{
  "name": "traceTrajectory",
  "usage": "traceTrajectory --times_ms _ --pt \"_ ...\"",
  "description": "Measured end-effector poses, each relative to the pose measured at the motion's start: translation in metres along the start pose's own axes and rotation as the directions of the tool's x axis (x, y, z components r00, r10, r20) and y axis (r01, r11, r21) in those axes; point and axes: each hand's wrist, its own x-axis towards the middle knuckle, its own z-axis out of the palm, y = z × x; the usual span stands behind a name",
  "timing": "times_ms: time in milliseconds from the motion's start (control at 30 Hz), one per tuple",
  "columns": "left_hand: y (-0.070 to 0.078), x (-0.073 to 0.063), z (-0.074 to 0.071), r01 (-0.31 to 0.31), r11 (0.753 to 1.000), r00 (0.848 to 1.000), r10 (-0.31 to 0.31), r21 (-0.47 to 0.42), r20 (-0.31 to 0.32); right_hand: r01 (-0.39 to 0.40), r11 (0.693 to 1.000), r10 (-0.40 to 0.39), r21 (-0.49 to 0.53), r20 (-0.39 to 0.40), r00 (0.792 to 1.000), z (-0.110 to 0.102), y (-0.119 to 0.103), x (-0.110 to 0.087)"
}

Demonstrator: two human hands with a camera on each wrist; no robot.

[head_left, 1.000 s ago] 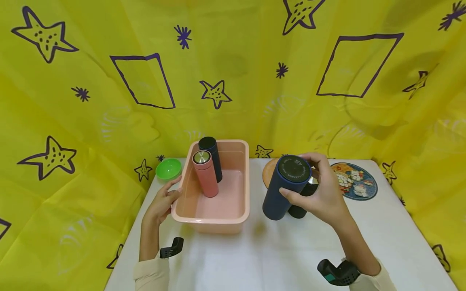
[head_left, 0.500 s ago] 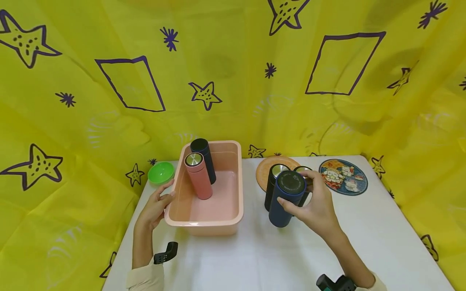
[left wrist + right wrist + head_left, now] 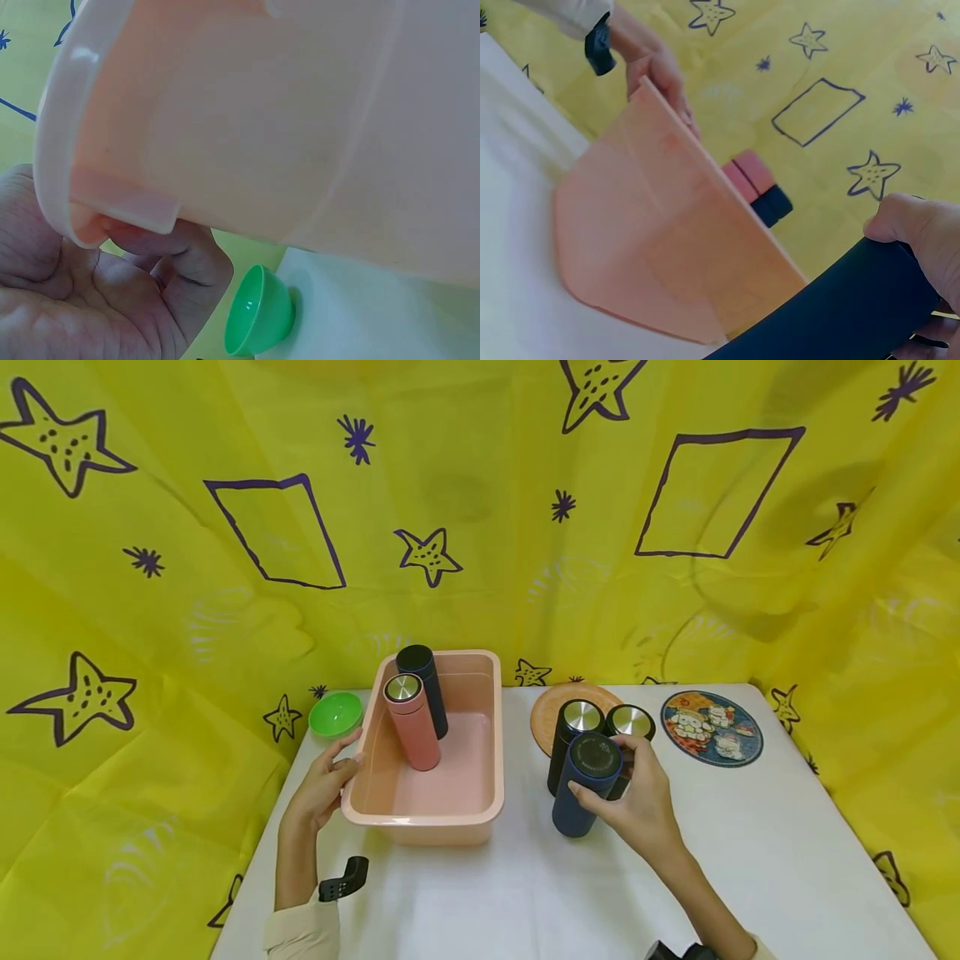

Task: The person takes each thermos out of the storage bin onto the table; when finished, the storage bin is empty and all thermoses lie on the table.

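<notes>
My left hand grips the left rim of a pink plastic basin, its fingers hooked under the edge in the left wrist view. Inside the basin, a pink thermos bottle with a shiny cap stands in front of a dark thermos bottle. To the basin's right, my right hand holds a dark blue thermos bottle around its upper part, its printed dark end facing up. Close behind it stand two black thermos bottles with silver tops, one at left and one at right, partly hidden.
A green bowl sits at the basin's far left. An orange round mat lies behind the black bottles, and a round patterned mat lies farther right. A yellow curtain hangs along the table's back and sides.
My right hand has lowered the blue thermos bottle toward the table, in front of the black ones, whose silver tops now show. My left hand stays on the basin rim. The head view has shifted slightly.
</notes>
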Motion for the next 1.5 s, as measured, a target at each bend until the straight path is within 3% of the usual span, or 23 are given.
traceTrajectory --times_ms 1033,1500 --pt "-0.002 0.002 0.001 0.017 1.000 1.000 -0.017 -0.004 -0.010 -0.074 0.997 0.074 0.003 -0.033 0.997 0.015 0.015 -0.011" --pt "-0.002 0.002 0.001 0.025 1.000 1.000 -0.025 -0.011 -0.012 -0.086 0.996 0.086 -0.007 0.025 0.996 0.015 0.013 -0.013"
